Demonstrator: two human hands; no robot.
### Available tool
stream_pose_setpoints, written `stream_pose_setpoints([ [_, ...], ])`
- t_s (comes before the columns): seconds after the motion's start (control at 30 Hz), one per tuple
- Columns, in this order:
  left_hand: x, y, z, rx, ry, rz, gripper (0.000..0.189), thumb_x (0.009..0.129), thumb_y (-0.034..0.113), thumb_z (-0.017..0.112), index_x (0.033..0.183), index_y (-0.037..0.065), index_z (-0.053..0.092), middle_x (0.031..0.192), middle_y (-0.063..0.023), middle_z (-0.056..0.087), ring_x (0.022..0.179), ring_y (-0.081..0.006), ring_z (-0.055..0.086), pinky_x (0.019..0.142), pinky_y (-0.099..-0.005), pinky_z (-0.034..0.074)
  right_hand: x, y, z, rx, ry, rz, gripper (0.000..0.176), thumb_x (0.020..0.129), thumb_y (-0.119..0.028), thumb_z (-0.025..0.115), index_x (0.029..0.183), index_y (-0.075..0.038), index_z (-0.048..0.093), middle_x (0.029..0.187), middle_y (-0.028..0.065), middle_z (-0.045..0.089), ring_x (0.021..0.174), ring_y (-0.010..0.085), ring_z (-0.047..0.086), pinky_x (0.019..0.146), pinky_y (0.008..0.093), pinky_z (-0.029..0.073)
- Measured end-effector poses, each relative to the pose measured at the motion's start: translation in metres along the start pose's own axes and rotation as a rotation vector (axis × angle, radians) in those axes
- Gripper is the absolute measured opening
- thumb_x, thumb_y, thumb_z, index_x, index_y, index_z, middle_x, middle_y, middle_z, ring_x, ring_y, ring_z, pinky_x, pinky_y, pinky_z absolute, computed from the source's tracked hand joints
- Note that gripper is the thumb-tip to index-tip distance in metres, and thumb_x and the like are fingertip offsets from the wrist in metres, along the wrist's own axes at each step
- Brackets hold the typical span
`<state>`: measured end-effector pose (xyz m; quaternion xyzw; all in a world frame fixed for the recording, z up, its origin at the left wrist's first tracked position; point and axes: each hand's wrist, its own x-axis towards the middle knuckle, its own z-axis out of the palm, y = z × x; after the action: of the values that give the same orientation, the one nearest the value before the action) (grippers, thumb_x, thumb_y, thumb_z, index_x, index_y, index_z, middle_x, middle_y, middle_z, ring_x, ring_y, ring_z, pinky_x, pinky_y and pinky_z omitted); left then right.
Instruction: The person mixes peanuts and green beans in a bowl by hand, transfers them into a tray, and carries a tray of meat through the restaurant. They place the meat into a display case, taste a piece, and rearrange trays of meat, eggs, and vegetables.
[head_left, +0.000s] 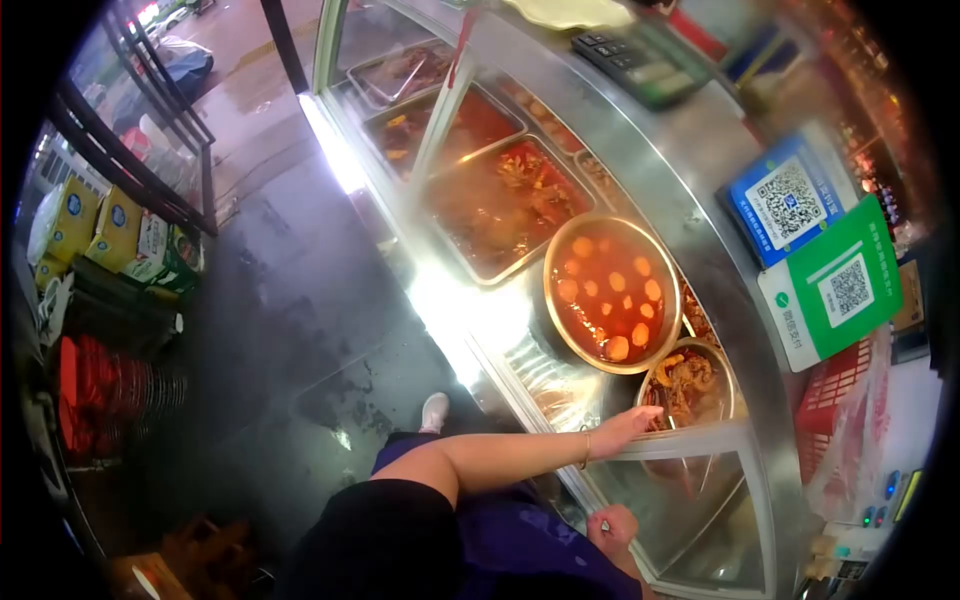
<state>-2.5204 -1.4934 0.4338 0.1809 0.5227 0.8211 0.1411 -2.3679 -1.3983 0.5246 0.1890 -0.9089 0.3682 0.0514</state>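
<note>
My left hand (622, 432) reaches across to the near rim of a round metal bowl (735, 395) of saucy brown food (690, 378). Its fingers look stretched out, their tips by a thin metal utensil (671, 422) whose kind I cannot make out; no grip on it shows. Lower down, my right hand (612, 525) is curled closed beside the white-framed glass panel (690, 515). What it holds, if anything, is hidden. Just beyond the bowl stands a larger round pot (552, 285) of red broth with pale round slices floating in it.
Rectangular trays (487, 278) of red, oily food line the glass-sided counter. Payment code signs (832, 285), a calculator (640, 65) and a red basket (835, 395) are on the counter's right. Dark floor (290, 330) lies left, with stacked red stools (110, 395) and packaged goods (110, 235).
</note>
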Motion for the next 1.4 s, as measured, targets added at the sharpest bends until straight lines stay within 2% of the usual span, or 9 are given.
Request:
stream_pose_setpoints([
  [0.1,-0.038,0.027,-0.059,-0.026,0.089,-0.266,0.033,0.093,0.013,0.050,0.124,0.002,0.050,0.123,-0.0079,0.055,0.116,-0.0171,0.050,0.098,-0.0312,0.041,0.017,0.002,0.025,0.054,0.031,0.025,0.011,0.071,-0.009,0.066,0.064,-0.007,0.058,0.059,0.0091,0.056,0.054,0.0280,0.054,0.049,0.0360,0.041],
  [0.23,-0.087,0.028,-0.228,0.717,0.745,-0.244,0.035,0.086,0.007,0.056,0.120,0.002,0.052,0.116,-0.0105,0.056,0.110,-0.0184,0.051,0.094,-0.0330,0.043,0.090,-0.023,0.070,0.157,0.026,0.047,0.004,0.072,-0.008,0.065,0.071,-0.005,0.061,0.066,0.0107,0.059,0.060,0.0278,0.057,0.054,0.0348,0.045],
  [0.3,-0.092,0.093,-0.321,0.442,1.054,-0.121,0.040,0.083,0.012,0.059,0.120,0.001,0.048,0.116,-0.0120,0.055,0.106,-0.0244,0.052,0.093,-0.0343,0.041,0.145,-0.036,0.096,0.152,0.033,-0.004,0.004,0.072,-0.006,0.064,0.075,-0.005,0.063,0.070,0.0113,0.061,0.063,0.0277,0.059,0.057,0.0346,0.047],
  [0.37,-0.091,0.119,-0.430,0.853,1.379,-0.155,0.046,0.081,0.023,0.057,0.123,0.006,0.047,0.120,-0.0168,0.053,0.115,-0.0349,0.047,0.095,-0.0424,0.038,0.205,-0.045,0.130,0.085,0.058,-0.118,0.007,0.072,-0.005,0.064,0.079,-0.004,0.063,0.073,0.0117,0.061,0.065,0.0276,0.059,0.059,0.0346,0.049],
  [0.57,-0.010,0.173,-0.643,1.045,1.836,-0.346,0.058,0.087,0.037,0.053,0.135,0.007,0.037,0.137,-0.0141,0.040,0.128,-0.0311,0.034,0.104,-0.0451,0.027,0.444,-0.041,0.254,0.136,0.156,-0.035,0.010,0.077,0.002,0.061,0.087,-0.001,0.062,0.086,0.0130,0.061,0.081,0.0255,0.059,0.072,0.0329,0.047],
  [0.7,0.018,0.151,-0.677,1.021,1.691,-0.566,0.055,0.089,0.042,0.048,0.136,0.015,0.039,0.144,-0.0095,0.033,0.131,-0.0327,0.030,0.104,-0.0472,0.028,0.597,-0.019,0.359,0.005,0.172,-0.348,0.018,0.073,-0.007,0.065,0.091,-0.004,0.065,0.091,0.0146,0.062,0.088,0.0314,0.058,0.081,0.0400,0.046],
  [0.87,0.040,0.174,-0.662,1.209,1.620,-0.812,0.049,0.091,0.038,0.044,0.136,0.017,0.041,0.148,0.0007,0.029,0.134,-0.0334,0.026,0.103,-0.0476,0.029,0.704,-0.079,0.435,-0.164,-0.031,-0.415,0.040,0.073,-0.023,0.066,0.108,-0.004,0.062,0.111,0.0132,0.058,0.102,0.0327,0.052,0.089,0.0407,0.043],
  [1.2,0.040,0.161,-0.674,1.295,1.611,-0.849,0.050,0.090,0.036,0.044,0.135,0.014,0.042,0.147,-0.0031,0.028,0.134,-0.0344,0.024,0.101,-0.0474,0.030,0.778,-0.105,0.549,-0.280,-0.099,-0.609,0.041,0.066,-0.008,0.056,0.106,-0.001,0.059,0.105,0.0133,0.056,0.101,0.0308,0.049,0.084,0.0437,0.038],
  [1.4,0.040,0.162,-0.673,1.304,1.613,-0.816,0.049,0.089,0.035,0.045,0.133,0.013,0.042,0.146,-0.0036,0.029,0.133,-0.0345,0.025,0.100,-0.0476,0.031,0.791,-0.104,0.561,-0.470,-0.145,-0.708,0.027,0.068,-0.014,0.058,0.091,0.000,0.061,0.094,0.0105,0.053,0.096,0.0270,0.047,0.086,0.0372,0.034],
])
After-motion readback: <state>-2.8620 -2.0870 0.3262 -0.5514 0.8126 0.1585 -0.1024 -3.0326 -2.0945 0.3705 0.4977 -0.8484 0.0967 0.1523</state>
